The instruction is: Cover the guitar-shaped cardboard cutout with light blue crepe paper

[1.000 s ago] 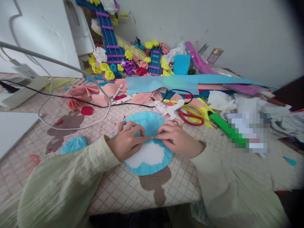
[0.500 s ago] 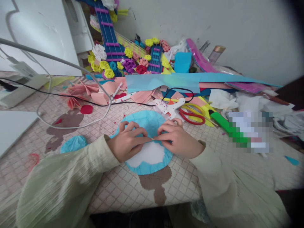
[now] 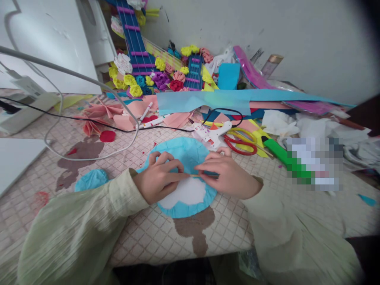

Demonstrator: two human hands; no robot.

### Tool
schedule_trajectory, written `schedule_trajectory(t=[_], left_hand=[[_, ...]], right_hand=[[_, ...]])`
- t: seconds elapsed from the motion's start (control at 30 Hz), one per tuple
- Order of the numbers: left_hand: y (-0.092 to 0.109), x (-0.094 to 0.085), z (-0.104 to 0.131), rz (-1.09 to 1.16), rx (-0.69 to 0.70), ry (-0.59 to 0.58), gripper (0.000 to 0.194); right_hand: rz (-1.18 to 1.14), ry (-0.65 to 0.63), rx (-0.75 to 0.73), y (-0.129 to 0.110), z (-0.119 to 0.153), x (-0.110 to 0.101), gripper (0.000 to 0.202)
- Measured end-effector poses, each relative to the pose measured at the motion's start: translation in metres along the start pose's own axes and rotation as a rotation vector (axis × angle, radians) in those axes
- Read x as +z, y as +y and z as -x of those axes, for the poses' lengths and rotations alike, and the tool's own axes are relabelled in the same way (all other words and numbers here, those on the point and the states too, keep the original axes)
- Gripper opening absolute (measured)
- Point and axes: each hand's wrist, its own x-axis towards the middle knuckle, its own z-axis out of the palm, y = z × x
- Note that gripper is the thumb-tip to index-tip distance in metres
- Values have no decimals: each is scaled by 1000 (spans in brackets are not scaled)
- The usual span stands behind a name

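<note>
On the table before me lies a round piece covered in blue crepe paper (image 3: 190,146), its white middle (image 3: 185,193) showing at the near side. Over it, both hands meet at a thin wooden stick (image 3: 194,175). My left hand (image 3: 162,176) rests on the paper with finger and thumb closed at the stick's left end. Pinched between the fingers of my right hand (image 3: 224,174) is the stick's right part. A smaller blue paper-covered round (image 3: 91,180) sits left of my left sleeve.
Beyond the round lie a white glue gun (image 3: 212,134) and red-and-yellow scissors (image 3: 242,142). A green cutter or marker (image 3: 282,156) is to the right. Cables (image 3: 118,156) cross the left side. Paper flowers (image 3: 162,81), toy-like blue guitars (image 3: 132,39) and a blue paper strip (image 3: 204,103) line the back.
My right hand has shifted slightly right, away from my left fingertips. More of the wooden stick now shows between the hands. My left hand stays nearly in place.
</note>
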Motion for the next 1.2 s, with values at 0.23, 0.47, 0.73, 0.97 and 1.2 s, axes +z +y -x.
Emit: schedule_trajectory(t=[0.23,0.47,0.73,0.97,1.2], left_hand=[[4,-2,2,3,11,-10,34],[9,-6,1,52,10,186,26],[-1,-7,1,-86,-132,250,27],[-4,-3,1,-113,-207,188,27],[-5,-3,3,-85,-264,115,28]], right_hand=[[38,-50,-50,1,2,-2,15],[-50,15,-84,7,2,-9,13],[83,130,-12,8,-7,0,26],[149,139,68,8,-13,8,32],[166,25,1,10,-9,4,34]])
